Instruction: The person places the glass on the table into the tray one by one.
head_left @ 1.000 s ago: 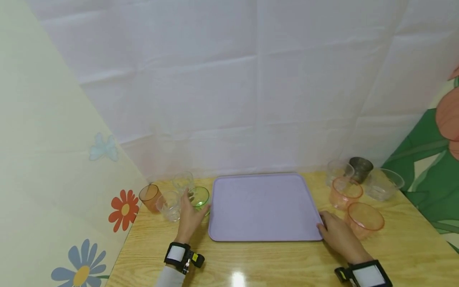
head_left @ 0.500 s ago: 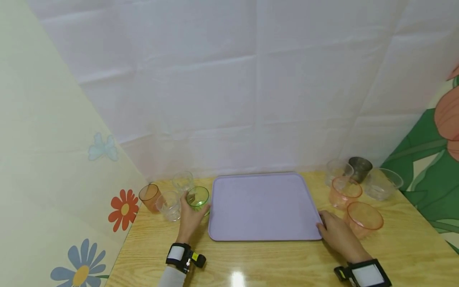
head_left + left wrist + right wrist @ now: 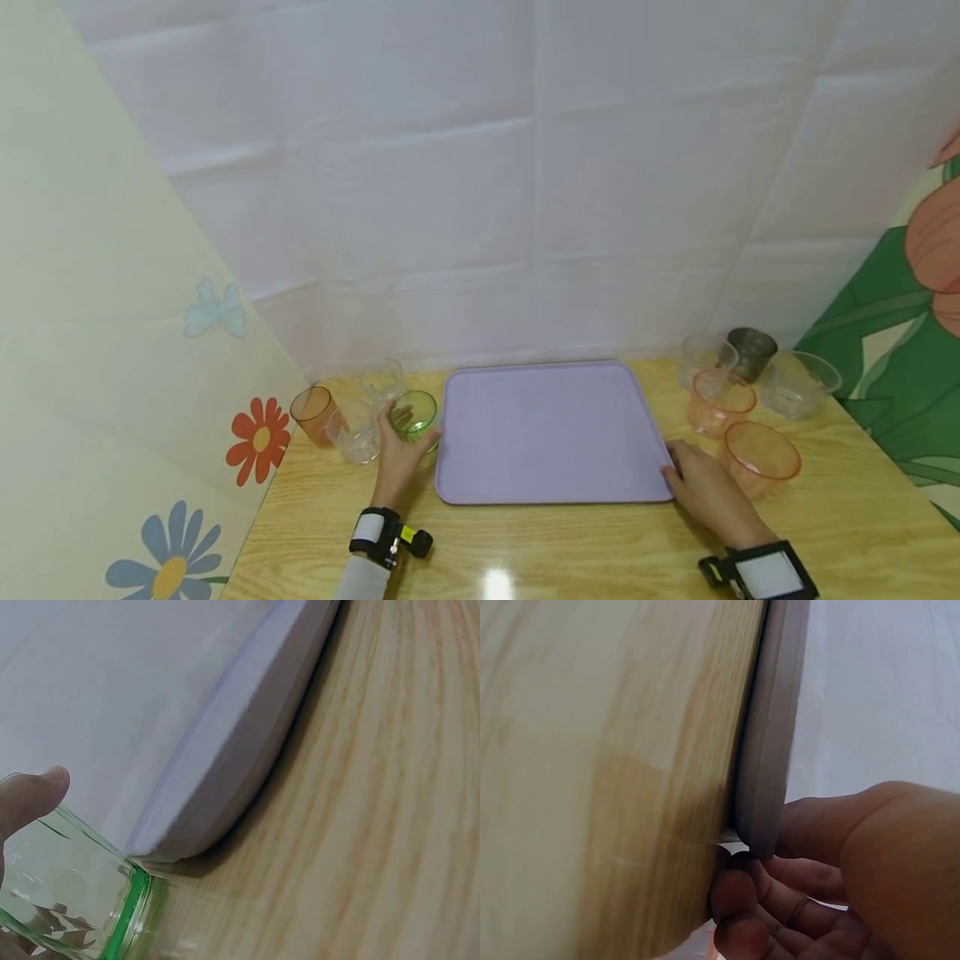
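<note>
A green-tinted clear glass (image 3: pixel 417 422) stands just left of the lilac tray (image 3: pixel 553 435). My left hand (image 3: pixel 401 460) holds this glass, thumb on its right side and fingers round the far left. In the left wrist view, the thumb (image 3: pixel 34 796) lies along the wall of the glass (image 3: pixel 71 870), and fingertips show through it. The glass sits right by the tray's corner there. At the tray's right edge, near the front corner, my right hand (image 3: pixel 708 485) grips the rim. The right wrist view has the thumb over the tray's rim (image 3: pixel 769 742) and the fingers curled beside its outer side.
Left of the green glass stand an amber glass (image 3: pixel 312 412) and two clear glasses, one nearer (image 3: pixel 358 439) and one farther back. Two orange bowls (image 3: pixel 762 452), clear bowls (image 3: pixel 799 387) and a dark grey cup (image 3: pixel 752 352) crowd the right side. A white cloth (image 3: pixel 420 208) hangs behind.
My left fingers have settled round the green glass, which shows more fully than a second ago. The right hand and tray keep their place.
</note>
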Tool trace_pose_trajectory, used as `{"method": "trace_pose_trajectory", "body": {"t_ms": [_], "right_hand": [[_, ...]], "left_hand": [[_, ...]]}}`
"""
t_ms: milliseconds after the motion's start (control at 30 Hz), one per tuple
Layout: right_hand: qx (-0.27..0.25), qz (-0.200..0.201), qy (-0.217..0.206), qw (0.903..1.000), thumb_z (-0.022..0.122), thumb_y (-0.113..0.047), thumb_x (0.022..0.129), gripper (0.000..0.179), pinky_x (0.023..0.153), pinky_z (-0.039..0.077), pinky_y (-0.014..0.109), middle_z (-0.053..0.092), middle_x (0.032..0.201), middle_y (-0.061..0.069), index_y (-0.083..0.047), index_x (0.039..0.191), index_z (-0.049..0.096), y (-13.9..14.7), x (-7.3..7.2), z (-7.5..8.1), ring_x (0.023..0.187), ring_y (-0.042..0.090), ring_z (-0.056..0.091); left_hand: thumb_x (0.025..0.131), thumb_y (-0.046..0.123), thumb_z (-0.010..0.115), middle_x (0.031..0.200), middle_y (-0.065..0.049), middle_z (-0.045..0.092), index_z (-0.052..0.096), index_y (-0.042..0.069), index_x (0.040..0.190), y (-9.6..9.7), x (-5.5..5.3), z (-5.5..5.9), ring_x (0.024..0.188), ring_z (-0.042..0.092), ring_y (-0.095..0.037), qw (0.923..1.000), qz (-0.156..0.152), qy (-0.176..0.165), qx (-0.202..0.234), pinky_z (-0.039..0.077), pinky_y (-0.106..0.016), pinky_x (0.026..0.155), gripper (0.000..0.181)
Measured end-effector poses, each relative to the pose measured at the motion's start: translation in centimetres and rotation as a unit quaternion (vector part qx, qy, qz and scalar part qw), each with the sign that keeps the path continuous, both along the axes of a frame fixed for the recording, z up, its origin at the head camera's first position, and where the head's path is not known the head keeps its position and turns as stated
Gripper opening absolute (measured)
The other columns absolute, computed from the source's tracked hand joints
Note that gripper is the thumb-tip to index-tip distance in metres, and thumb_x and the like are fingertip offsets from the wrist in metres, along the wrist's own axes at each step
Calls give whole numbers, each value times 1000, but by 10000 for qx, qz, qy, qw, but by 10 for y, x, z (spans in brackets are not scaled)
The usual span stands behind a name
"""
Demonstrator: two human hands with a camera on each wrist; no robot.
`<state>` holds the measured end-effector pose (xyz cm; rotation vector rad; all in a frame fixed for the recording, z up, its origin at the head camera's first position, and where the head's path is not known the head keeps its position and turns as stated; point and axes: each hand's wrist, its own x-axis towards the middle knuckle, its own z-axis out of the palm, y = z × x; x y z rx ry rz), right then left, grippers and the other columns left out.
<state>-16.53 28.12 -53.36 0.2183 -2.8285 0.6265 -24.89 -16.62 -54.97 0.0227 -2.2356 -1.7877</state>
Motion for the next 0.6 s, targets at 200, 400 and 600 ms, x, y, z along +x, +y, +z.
{"method": "trace_pose_trajectory", "body": {"t_ms": [200,400,600], "right_hand": [[-11,-8,-67,10000,66,-7,84,30,72,51,57,64,94,26,10,108,57,1,1,-1,87,42,61],[-19,-15,-96,10000,67,-6,84,30,72,51,57,64,93,25,10,107,58,1,2,-1,87,42,61],[-24,9,-6,10000,67,-7,84,29,71,51,56,65,93,24,9,106,58,0,0,-1,86,41,62]], "left_hand": [[72,26,85,136,-14,45,15,13,150,1,-1,-2,125,44,-32,9998,1,-155,144,41,-47,104,105],[72,24,84,134,-13,48,26,12,144,2,-2,-3,124,44,-31,9997,97,-230,54,38,-48,106,93],[74,21,83,134,-18,48,28,7,142,2,-3,-1,123,45,-34,9999,103,-116,16,39,-50,105,89]]}}
